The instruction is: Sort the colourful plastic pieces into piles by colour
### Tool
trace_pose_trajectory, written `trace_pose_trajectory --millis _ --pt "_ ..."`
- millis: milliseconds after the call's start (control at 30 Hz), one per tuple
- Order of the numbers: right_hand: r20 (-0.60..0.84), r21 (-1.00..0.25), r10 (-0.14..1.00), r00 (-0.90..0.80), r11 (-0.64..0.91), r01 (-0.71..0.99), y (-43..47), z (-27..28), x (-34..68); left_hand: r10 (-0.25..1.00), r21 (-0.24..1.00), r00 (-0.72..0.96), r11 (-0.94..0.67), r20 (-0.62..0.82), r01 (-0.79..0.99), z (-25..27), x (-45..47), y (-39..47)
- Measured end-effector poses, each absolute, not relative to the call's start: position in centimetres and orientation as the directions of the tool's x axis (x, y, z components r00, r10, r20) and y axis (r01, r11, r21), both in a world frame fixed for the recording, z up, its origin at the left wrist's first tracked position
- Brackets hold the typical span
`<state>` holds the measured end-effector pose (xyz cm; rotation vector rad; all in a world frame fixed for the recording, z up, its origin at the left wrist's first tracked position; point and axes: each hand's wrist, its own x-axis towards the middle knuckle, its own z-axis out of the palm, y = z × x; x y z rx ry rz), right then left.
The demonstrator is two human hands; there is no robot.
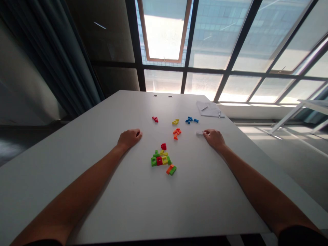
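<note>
Here's the block row [160,163], between the two hands and nearer the body! Left of it and farther out, the left hand [130,138] curls into a loose fist; whether anything's inside, I can't tell. Right of it and farther out, the right hand [214,138] pinches a pale piece [199,133]. Chunky, plastic-looking blocks in that row, long axis left to right; the small pale piece points leftward!
</note>
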<state>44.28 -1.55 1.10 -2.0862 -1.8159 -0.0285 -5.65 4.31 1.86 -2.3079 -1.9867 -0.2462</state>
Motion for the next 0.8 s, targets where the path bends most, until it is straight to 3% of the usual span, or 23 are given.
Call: trace_pose_trajectory --millis 233,367,600,700,800 --pt "0.272 -0.277 0.946 0.174 -0.096 0.956 -1.6 0.9 43.3 0.977 0.037 0.129 -0.137 0.172 0.99 2.0 -5.5 4.2" --pt "0.37 -0.292 0.91 0.185 -0.075 0.953 -1.9 1.3 43.0 0.976 0.049 0.128 -0.139 0.174 0.989 2.0 -5.4 4.2" --pt "0.559 -0.262 0.825 -0.083 0.271 0.926 -3.6 2.8 38.8 0.978 0.034 0.131 -0.138 0.164 0.99 2.2 -5.2 4.0" --pt "0.555 -0.293 0.802 -0.221 0.437 0.85 -5.3 2.4 34.9 0.978 0.03 0.123 -0.13 0.17 0.991 2.4 -5.0 3.5" --pt "0.479 -0.331 0.816 -0.324 0.51 0.794 -7.1 1.4 31.5 0.974 0.044 0.153 -0.162 0.169 0.986 2.3 -4.6 2.6"
